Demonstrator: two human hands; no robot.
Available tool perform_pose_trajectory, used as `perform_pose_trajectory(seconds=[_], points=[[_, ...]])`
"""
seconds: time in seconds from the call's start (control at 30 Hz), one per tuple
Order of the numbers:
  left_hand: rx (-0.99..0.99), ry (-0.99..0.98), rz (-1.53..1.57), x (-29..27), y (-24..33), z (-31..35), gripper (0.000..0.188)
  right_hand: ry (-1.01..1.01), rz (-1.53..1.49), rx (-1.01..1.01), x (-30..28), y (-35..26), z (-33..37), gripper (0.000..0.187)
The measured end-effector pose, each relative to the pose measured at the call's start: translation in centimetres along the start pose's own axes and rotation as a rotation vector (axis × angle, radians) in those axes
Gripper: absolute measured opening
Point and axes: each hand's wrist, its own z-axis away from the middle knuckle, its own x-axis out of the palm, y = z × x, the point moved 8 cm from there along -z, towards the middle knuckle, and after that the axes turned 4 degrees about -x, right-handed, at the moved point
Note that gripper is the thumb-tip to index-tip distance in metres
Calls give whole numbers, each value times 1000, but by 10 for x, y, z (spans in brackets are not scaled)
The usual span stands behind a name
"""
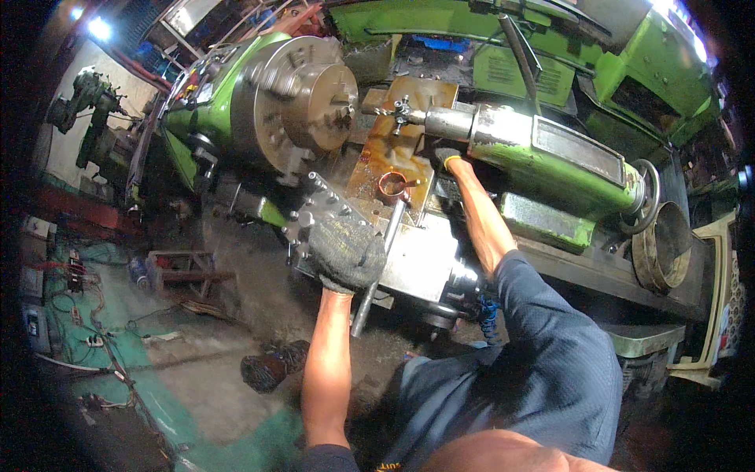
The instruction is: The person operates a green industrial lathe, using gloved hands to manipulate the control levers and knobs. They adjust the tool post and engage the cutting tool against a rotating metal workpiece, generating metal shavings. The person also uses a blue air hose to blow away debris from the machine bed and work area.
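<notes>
My left hand [346, 253], in a dark grey knit glove, is closed over the lathe's bolted tool post [303, 224]. A long metal lever [368, 303] slants past its right side. My right hand [451, 156], also gloved, reaches under the green tailstock [543, 169]; its fingers are hidden in shadow there. From the tailstock's quill a drill bit [384, 112] points left at the round workpiece in the chuck [295, 102], whose rim is blurred as if turning. A dark collar with knobs [403, 114] sits behind the bit. The bit's tip appears apart from the workpiece.
A small reddish tin [391, 186] with a handle sticking out stands on the oily brown plate [377, 161]. The tailstock handwheel [646, 197] and a round metal drum [664, 248] are at right. Cables [102, 330] and a dark bundle [271, 366] lie on the floor at left.
</notes>
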Motion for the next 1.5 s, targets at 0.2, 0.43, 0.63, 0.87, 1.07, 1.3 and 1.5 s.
perform_pose_trajectory(seconds=[0.2, 0.43, 0.63, 0.87, 1.07, 1.3, 1.5], points=[[195, 298, 245, -43, 29, -30, 15, 148, -176, 222, -53, 36, 51, 56], [211, 335, 458, -45, 23, -28, 24, 31, -6, 38, -146, -65, 179, 34], [183, 346, 138, -34, 25, -16, 22, -92, 1, -63, -155, -55, 227, 32], [152, 386, 298, -31, 15, -14, 19, -201, 15, -176, -151, -24, 223, 46], [118, 388, 289, -36, 15, -15, 21, -220, -72, -216, -157, -48, 211, 34], [128, 363, 158, -21, 11, -8, 19, -295, -100, -180, -144, -63, 179, 30], [44, 199, 183, -7, 4, -6, 20, -254, -68, -300, -140, -79, 156, 31]])
